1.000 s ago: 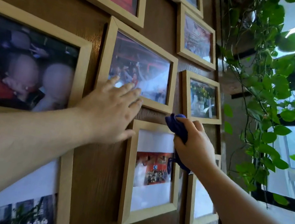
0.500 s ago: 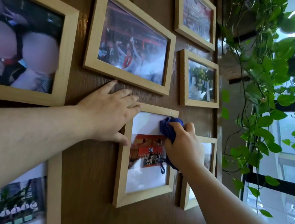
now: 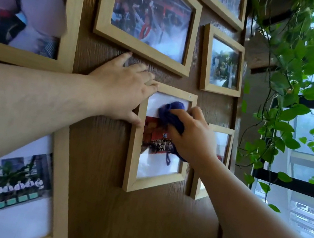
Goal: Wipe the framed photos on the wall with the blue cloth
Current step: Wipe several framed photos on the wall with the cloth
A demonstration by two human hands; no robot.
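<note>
Her right hand [image 3: 192,137] has its fingers clamped on the blue cloth [image 3: 172,114], pressed to the glass of the small upright frame [image 3: 134,157]. The left hand [image 3: 121,91] lies flat, fingers slightly apart, touching that frame's near-left corner. No writing legible.

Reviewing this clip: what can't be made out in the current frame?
- Small framed photo, head view: mostly hidden behind the right hand and wrist.
- Glass under the blue cloth: covered, so its cleanliness can't be judged.
- Large frame at upper left: cut off by the picture edge, its photo blurred.
- Left hand: palm contact hidden.
</note>
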